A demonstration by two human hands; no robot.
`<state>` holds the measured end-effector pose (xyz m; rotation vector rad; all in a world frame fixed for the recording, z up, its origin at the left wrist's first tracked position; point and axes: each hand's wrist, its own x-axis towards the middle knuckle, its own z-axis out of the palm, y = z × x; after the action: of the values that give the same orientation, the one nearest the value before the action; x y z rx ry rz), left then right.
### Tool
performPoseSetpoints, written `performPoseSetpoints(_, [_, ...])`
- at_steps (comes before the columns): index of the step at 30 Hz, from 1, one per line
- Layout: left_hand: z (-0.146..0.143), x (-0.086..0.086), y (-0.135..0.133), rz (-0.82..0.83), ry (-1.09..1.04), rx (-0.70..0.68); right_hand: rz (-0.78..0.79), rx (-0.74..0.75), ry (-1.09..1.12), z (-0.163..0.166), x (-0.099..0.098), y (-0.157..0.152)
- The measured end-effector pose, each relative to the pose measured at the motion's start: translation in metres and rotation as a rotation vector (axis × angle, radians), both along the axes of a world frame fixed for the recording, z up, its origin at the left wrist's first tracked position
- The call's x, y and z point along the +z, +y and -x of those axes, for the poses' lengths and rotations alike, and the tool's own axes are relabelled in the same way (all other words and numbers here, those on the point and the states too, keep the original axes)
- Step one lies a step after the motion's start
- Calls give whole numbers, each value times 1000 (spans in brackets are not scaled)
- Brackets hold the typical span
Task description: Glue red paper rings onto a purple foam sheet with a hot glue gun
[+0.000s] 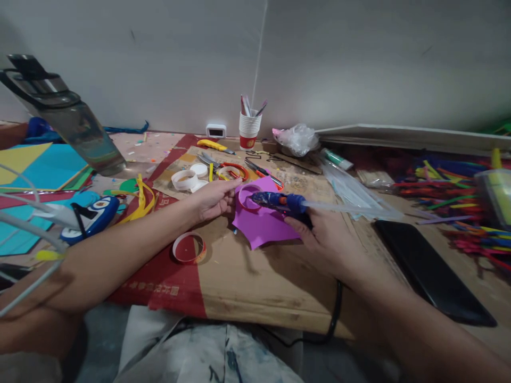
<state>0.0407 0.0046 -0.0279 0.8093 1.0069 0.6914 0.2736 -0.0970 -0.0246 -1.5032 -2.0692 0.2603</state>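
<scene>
My right hand (325, 234) is closed round the grip of a blue hot glue gun (275, 201), with a long clear glue stick (347, 208) jutting from its back. The nozzle points left, over a ring (239, 199) that lies on a purple craft sheet (265, 229) with pointed, scalloped edges. At the sheet's left edge, the curled fingers of my left hand (215, 201) pinch it beside the ring; the fingertips are partly hidden. A separate cut paper ring (189, 248) stands on the cardboard (247, 287), nearer to me.
White rings (184, 180), scissors (239, 171) and a yellow cutter (215, 146) lie behind. Paper cups (250, 129) hold pens. A water bottle (80, 117) and coloured sheets (51, 159) are left; a black phone (433, 271) and pipe cleaners (443, 181) right. A black cord (337, 314) hangs over the front edge.
</scene>
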Motion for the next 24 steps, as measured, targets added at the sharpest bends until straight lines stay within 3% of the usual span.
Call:
performPoseSetpoints(11, [-5,2,-8,-4,6,-49,-219,62,-73,-1,-8,0])
performPoseSetpoints(19, [-6,1,-6,-137,-2,142,-314,16,-128,-1,-13,0])
performPoseSetpoints(24, [-6,0,-5,-144,32,134,-393,48,-126,1,-19,-1])
